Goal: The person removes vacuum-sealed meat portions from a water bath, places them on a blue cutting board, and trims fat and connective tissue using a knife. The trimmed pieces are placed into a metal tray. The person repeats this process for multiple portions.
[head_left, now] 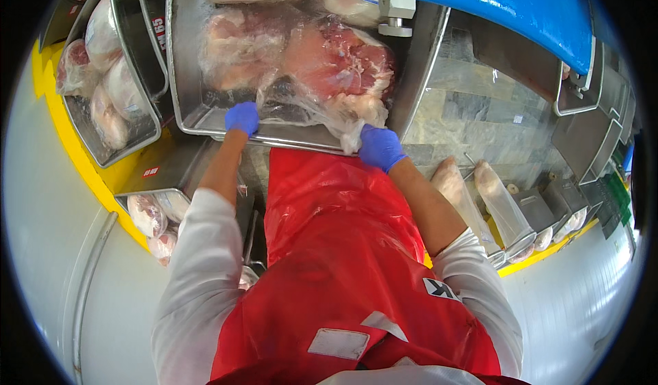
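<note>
Head view. Steel tray (184, 76), deep, rectangular, sits straight ahead of the red apron (343, 261); all places given from this tray. Inside it: bagged meat (336, 66), big pink-red cuts with pale fat, wrapped in clear wrinkled plastic, filling the tray's middle and far end. Loose plastic bunches at the tray's near rim.

Left hand (242, 117), blue glove, grip closed over the tray's near rim, touching the plastic edge. Right hand (380, 146), blue glove, at the near right corner of the tray, grip pinched on a bunch of the plastic wrap. White sleeves, bare forearms.

Left of the tray: second steel bin (147, 135) with pale wrapped meat pieces. Below-left of the tray: more wrapped pieces (154, 220) in a lower bin. Right of the tray: steel tabletop (473, 90), blue cover (507, 1) at its far edge. Further right, below: row of small steel bins (541, 213) with wrapped cuts. Floor pale grey, yellow line (72, 145) left of the tray.

Far end of the tray cut off by the frame top. Fingertips of both hands hidden by rim and plastic. Far-right items are too small to make out.
</note>
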{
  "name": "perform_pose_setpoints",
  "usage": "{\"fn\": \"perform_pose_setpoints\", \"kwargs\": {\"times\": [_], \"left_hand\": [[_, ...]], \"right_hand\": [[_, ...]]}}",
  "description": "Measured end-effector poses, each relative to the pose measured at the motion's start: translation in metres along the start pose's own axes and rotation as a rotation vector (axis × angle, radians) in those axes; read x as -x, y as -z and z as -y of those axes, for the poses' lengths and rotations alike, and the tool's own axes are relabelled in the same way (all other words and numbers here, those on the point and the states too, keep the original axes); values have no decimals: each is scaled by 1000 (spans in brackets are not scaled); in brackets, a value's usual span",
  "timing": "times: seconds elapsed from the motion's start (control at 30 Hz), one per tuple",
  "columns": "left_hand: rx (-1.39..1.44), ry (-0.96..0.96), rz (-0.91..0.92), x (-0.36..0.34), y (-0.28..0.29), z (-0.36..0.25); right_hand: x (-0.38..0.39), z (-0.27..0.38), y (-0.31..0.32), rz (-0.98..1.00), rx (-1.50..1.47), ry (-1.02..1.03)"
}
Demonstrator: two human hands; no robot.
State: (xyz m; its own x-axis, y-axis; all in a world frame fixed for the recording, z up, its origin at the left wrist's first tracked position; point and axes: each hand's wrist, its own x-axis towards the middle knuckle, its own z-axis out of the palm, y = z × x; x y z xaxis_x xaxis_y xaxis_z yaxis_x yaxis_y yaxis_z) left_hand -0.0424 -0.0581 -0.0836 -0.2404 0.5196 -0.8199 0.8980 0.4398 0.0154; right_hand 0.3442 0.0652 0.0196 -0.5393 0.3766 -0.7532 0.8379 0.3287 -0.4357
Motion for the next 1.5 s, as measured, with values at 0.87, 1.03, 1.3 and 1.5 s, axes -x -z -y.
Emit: {"fn": "perform_pose_setpoints", "kwargs": {"times": [0.87,1.03,1.3,1.5], "left_hand": [[484,-450,-335,49,-11,-188],[712,-631,-409,53,-35,-176],[1178,-796,-194,171,11,-184],[936,-759,-199,195,36,-174]], "right_hand": [[29,57,26,-329,-255,285],[45,60,17,-412,-264,328],[135,53,27,-260,-143,271],[157,60,24,-285,-245,189]]}}
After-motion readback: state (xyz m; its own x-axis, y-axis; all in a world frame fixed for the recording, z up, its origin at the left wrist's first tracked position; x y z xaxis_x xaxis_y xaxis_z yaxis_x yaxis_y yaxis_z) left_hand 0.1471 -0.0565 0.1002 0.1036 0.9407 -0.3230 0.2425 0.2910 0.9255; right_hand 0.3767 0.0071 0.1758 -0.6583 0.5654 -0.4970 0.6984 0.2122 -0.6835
